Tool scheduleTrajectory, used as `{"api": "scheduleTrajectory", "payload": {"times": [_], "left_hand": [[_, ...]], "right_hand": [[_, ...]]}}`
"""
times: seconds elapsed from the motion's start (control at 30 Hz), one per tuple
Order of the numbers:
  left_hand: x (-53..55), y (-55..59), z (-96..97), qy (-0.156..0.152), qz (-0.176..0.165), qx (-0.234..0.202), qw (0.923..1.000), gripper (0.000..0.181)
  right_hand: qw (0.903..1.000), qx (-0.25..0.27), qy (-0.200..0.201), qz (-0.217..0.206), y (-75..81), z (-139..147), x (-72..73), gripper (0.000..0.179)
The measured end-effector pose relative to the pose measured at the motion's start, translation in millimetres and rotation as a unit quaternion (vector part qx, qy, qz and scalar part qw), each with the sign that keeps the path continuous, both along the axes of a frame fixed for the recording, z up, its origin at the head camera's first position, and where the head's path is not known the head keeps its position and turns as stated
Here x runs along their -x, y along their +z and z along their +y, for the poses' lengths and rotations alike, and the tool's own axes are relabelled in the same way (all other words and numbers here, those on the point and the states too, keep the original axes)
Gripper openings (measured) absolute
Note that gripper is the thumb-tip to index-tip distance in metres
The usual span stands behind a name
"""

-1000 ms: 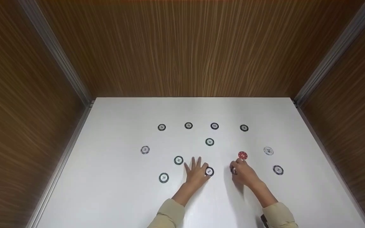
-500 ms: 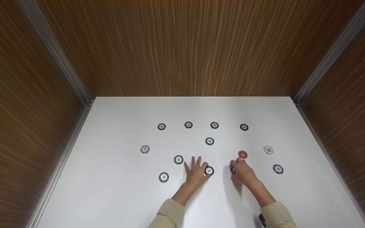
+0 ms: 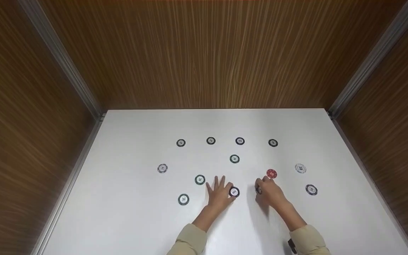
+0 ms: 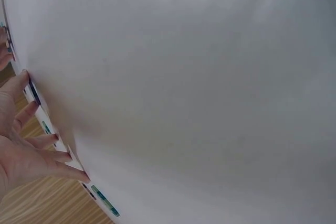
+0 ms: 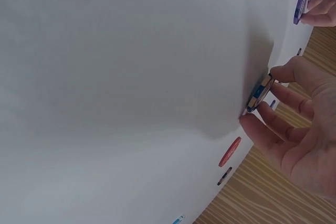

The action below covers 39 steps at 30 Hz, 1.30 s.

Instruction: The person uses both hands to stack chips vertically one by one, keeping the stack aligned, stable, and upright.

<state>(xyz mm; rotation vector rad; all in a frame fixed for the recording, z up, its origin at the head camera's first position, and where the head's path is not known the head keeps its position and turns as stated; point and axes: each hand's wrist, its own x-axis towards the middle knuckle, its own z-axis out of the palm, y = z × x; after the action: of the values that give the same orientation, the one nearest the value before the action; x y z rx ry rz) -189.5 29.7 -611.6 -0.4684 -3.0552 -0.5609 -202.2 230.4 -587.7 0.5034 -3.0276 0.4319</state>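
Note:
On the white table [image 3: 126, 198], my left hand [image 3: 220, 198] holds a dark-rimmed poker chip [image 3: 234, 192] by its edge between thumb and index finger. Its other fingers spread out flat, as the left wrist view shows too. To the right of it, my right hand [image 3: 270, 193] pinches another dark poker chip [image 5: 261, 93], which looks tilted in the right wrist view and is partly covered by the fingers in the head view. A red poker chip [image 3: 271, 173] lies just beyond the right fingertips. Left of my left hand sits a green-rimmed chip [image 3: 200, 179].
Several dark chips, one of them a black chip [image 3: 210, 141], form a row toward the back. A white chip [image 3: 300, 168] and a dark chip [image 3: 311, 190] lie at right; a purplish chip [image 3: 162, 168] lies at left. Wood-grain panels [image 3: 204, 53] enclose the table.
My right hand has shifted slightly left with its chip, closer to the left hand's chip. The left hand keeps its place, and the other chips have not moved.

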Motion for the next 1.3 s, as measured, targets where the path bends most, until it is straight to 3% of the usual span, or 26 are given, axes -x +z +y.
{"api": "scheduleTrajectory", "payload": {"times": [0.63,0.97,1.3], "left_hand": [[0.6,-0.4,1.8,0.002,-0.013,0.008,0.9999,0.043],[0.9,4.0,0.9,-0.004,-0.003,0.014,0.9999,0.045],[0.6,1.3,1.8,-0.003,0.000,0.026,0.9997,0.049]], "right_hand": [[0.9987,0.029,0.033,-0.028,7.4,-26,4.3,0.023],[0.9949,0.038,0.089,0.029,3.4,-43,4.0,0.025],[0.9892,0.043,0.132,0.048,-6.6,-52,1.8,0.029]]}}
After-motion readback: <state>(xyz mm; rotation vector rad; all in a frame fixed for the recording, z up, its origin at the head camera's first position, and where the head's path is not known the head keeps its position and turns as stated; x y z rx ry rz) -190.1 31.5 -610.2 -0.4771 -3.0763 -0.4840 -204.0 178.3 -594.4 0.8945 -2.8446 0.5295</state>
